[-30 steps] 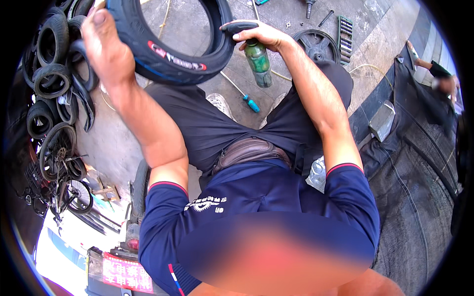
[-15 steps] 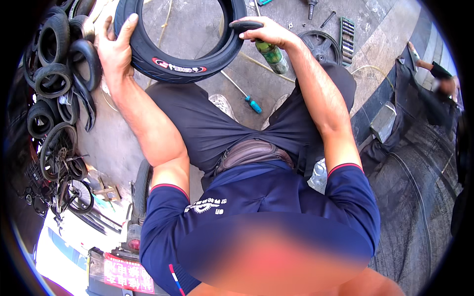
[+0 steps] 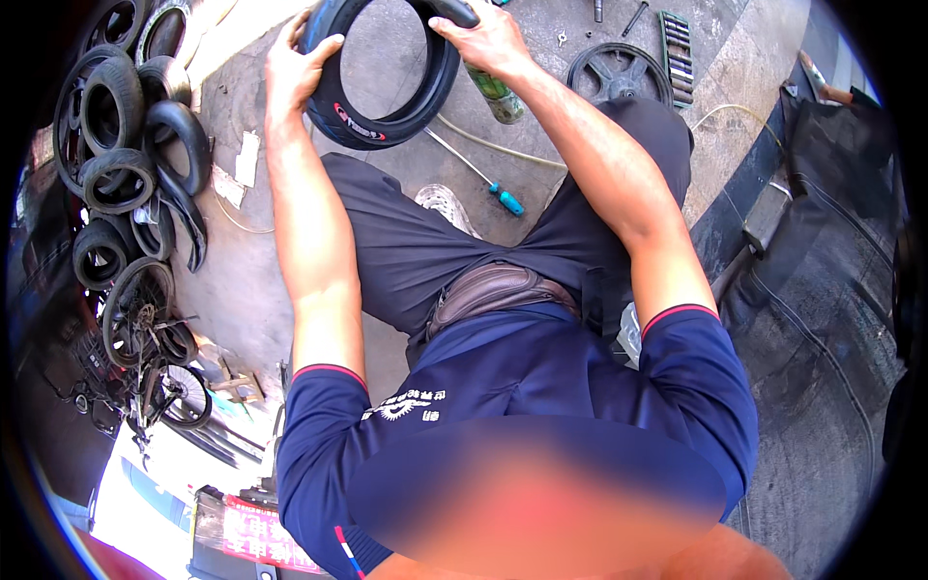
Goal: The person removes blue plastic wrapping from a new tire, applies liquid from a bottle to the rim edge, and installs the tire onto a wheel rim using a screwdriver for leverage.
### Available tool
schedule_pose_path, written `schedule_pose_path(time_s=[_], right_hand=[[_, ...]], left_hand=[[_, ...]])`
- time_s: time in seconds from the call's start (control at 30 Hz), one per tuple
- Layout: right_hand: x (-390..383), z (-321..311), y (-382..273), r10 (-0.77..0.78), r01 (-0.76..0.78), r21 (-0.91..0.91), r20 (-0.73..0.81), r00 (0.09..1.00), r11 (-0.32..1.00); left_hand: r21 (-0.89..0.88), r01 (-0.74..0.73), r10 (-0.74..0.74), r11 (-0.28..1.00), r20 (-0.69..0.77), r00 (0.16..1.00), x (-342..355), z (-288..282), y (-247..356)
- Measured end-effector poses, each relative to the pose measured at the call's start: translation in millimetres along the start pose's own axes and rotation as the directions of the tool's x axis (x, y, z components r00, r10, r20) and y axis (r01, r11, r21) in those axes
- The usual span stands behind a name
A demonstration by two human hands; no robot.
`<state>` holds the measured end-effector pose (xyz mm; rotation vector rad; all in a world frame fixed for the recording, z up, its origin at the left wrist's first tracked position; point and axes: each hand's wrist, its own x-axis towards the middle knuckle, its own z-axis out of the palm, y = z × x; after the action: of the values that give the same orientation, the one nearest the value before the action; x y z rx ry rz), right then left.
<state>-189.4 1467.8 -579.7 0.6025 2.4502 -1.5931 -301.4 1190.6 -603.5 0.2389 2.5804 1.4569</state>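
Observation:
I hold a black tyre (image 3: pixel 362 126) with red and white markings up over the floor, beyond my knees. My left hand (image 3: pixel 302 72) grips its left side, thumb on the near face and fingers round the outside. My right hand (image 3: pixel 481 43) is closed at its upper right side, where a dark rounded piece shows by the thumb; I cannot make out whether it is part of the tyre. Below the right hand a green bottle (image 3: pixel 495 97) lies or stands partly covered. A screwdriver (image 3: pixel 507 199) with a teal handle lies on the floor between my legs.
Old tyres (image 3: pixel 111 101) are heaped at the left, with a bicycle wheel (image 3: pixel 179 394) nearer. At the far right are a black wheel rim (image 3: pixel 619 72), a green socket tray (image 3: pixel 677 58) and a bolt (image 3: pixel 635 17). A thin hose (image 3: pixel 503 147) crosses the floor. Dark sheeting (image 3: pixel 812 329) covers the right.
The tyre has tilted and shifted farther away, with both hands still on it. My left hand has moved right and my right hand slightly left and away. The view has shifted somewhat.

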Motion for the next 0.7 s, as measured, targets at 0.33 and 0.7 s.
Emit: schedule_pose_path(time_s=[0.33, 0.7], right_hand=[[21, 24, 64, -0.16, 0.153, -0.078, -0.087, 0.983, 0.985], [-7, 27, 43, -0.395, 0.375, 0.124, 0.249, 0.884, 0.919]], left_hand=[[-0.106, 0.248, -0.25, 0.963, -0.016, 0.968, 17, 29, -1], [0.03, 0.18, -0.18, 0.983, -0.006, 0.984, 43, 21, -28]])
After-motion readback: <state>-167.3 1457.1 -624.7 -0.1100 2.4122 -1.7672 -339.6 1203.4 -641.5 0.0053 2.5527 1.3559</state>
